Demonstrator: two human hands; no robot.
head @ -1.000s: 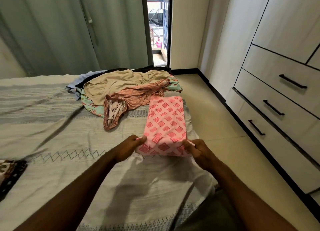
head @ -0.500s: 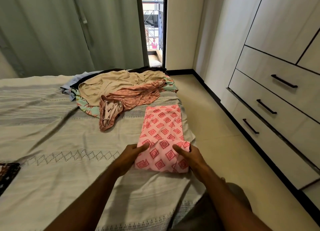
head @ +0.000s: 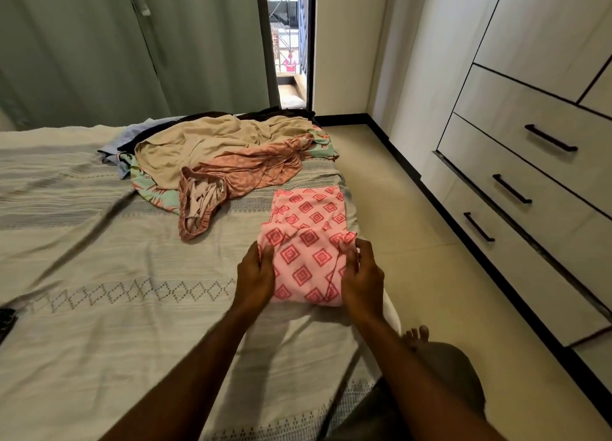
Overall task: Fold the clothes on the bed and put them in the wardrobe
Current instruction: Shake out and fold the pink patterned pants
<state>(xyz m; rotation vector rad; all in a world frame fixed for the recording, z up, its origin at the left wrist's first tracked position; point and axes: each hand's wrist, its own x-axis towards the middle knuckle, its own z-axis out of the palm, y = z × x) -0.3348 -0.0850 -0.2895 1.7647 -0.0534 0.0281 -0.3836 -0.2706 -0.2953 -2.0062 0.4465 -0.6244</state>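
Near end of the pink garment now doubled over.

The pink diamond-printed cotton garment (head: 306, 242) lies at the bed's right edge; a second ago flat, its near end is now folded away, so one more fold probably finishes it. Left hand (head: 255, 276) and right hand (head: 361, 280) pinch the flap's side edges with curled fingers. Unfolded tan and peach clothes (head: 228, 156) wait farther on the pale woven bedspread (head: 99, 308); white wardrobe drawers (head: 530, 162) stand right.

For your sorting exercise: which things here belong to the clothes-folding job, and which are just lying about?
Job: pink diamond-print garment; left hand; right hand; pile of unfolded clothes; wardrobe; bed.
Lying about: green curtain; dark patterned item at bed's left edge.
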